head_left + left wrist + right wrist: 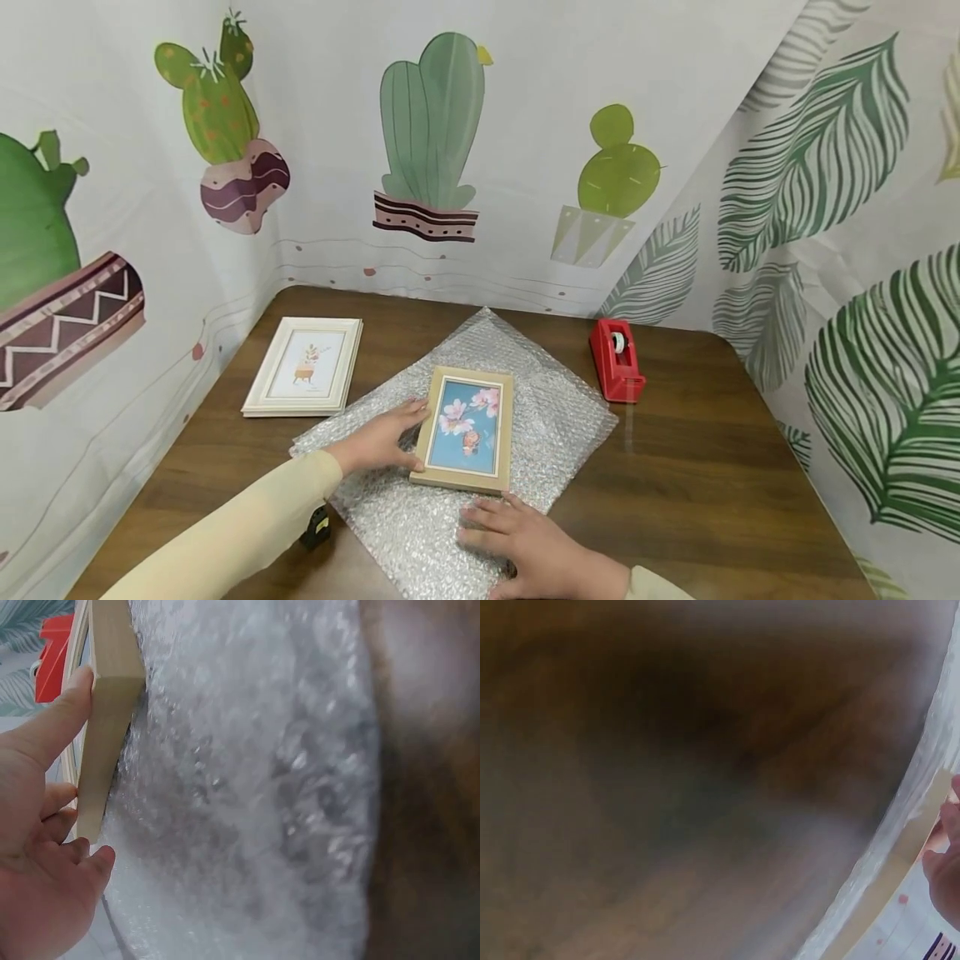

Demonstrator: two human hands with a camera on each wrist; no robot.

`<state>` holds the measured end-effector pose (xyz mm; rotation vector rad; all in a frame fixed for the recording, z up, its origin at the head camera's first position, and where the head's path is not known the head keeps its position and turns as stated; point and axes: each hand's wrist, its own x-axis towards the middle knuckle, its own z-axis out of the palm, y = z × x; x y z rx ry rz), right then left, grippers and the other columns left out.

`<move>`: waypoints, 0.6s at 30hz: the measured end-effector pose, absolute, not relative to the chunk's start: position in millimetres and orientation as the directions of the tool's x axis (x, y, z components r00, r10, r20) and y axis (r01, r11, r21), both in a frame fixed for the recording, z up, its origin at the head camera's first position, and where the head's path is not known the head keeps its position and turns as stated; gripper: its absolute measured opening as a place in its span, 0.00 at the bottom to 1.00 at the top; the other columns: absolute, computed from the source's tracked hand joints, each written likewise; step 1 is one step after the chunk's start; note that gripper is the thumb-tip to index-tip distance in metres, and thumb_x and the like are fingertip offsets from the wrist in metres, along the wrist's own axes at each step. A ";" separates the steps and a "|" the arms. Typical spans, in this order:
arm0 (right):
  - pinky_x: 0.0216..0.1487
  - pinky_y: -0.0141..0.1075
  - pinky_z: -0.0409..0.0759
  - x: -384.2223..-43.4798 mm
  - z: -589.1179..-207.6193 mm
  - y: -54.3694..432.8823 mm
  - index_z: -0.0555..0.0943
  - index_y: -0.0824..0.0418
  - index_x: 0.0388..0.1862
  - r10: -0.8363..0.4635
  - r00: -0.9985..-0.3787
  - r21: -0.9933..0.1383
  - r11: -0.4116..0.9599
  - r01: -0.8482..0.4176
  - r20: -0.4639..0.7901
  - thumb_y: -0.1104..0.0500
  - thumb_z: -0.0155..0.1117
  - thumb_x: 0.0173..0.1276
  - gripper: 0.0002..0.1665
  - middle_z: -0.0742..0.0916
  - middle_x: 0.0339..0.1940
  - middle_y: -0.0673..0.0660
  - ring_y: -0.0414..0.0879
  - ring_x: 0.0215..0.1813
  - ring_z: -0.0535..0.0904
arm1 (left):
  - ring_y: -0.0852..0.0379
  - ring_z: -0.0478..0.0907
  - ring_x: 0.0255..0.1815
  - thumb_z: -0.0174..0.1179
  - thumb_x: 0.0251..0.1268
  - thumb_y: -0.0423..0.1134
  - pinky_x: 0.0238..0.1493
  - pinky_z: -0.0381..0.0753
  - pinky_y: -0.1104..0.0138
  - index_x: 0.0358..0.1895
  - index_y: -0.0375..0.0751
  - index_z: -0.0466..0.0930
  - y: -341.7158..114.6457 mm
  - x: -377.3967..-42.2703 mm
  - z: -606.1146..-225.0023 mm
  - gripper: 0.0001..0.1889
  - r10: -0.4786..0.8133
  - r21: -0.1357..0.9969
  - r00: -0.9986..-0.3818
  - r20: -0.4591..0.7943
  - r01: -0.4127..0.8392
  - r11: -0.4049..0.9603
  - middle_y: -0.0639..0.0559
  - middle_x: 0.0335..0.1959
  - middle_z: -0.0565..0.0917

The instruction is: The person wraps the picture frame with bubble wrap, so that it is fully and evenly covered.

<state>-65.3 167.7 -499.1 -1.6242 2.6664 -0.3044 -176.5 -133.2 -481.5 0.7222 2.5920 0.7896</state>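
Note:
A picture frame (507,433) with a tan border and a blue flower picture lies face up on a sheet of bubble wrap (555,383), set diagonally on the table. My left hand (384,440) touches the frame's left edge with thumb and fingers spread along it. In the left wrist view, the fingertips of the left hand (45,817) rest against the frame's wooden side (112,712). My right hand (525,546) lies over the near part of the bubble wrap, fingers extended, just below the frame's bottom edge. Only part of the right hand (946,862) shows in the right wrist view.
A white picture frame (281,367) with a plant print lies at the left, by the wrap's corner. To the right stands a red tape dispenser (617,362). A small black and yellow object (317,528) sits beside the left forearm. Patterned cloth (525,167) hangs behind the brown table (697,467).

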 end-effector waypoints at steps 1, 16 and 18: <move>0.66 0.54 0.81 -64.7 -499.6 167.3 0.73 0.47 0.75 -0.888 -0.452 -0.166 0.435 -0.885 0.084 0.30 0.64 0.64 0.44 0.78 0.75 0.50 0.49 0.75 0.75 | 0.30 0.55 0.82 0.77 0.54 0.46 0.80 0.60 0.41 0.75 0.28 0.64 -132.4 -177.5 -481.2 0.48 0.559 0.586 -0.811 -0.172 0.372 0.720 0.33 0.82 0.59; 0.64 0.51 0.83 -60.9 -496.3 160.4 0.76 0.46 0.73 -0.928 -0.370 -0.170 0.372 -0.913 -0.044 0.38 0.52 0.79 0.29 0.77 0.76 0.53 0.52 0.75 0.75 | 0.32 0.59 0.81 0.77 0.56 0.43 0.78 0.64 0.44 0.76 0.28 0.62 -129.1 -177.7 -475.1 0.48 0.549 0.595 -0.804 -0.231 0.330 0.733 0.34 0.83 0.56; 0.64 0.51 0.83 -59.8 -495.3 159.1 0.77 0.45 0.73 -0.933 -0.356 -0.130 0.360 -0.924 -0.049 0.37 0.51 0.79 0.29 0.78 0.76 0.51 0.53 0.75 0.75 | 0.33 0.59 0.81 0.77 0.56 0.43 0.79 0.64 0.45 0.77 0.29 0.62 -128.8 -177.9 -474.9 0.48 0.545 0.598 -0.804 -0.239 0.320 0.735 0.35 0.83 0.56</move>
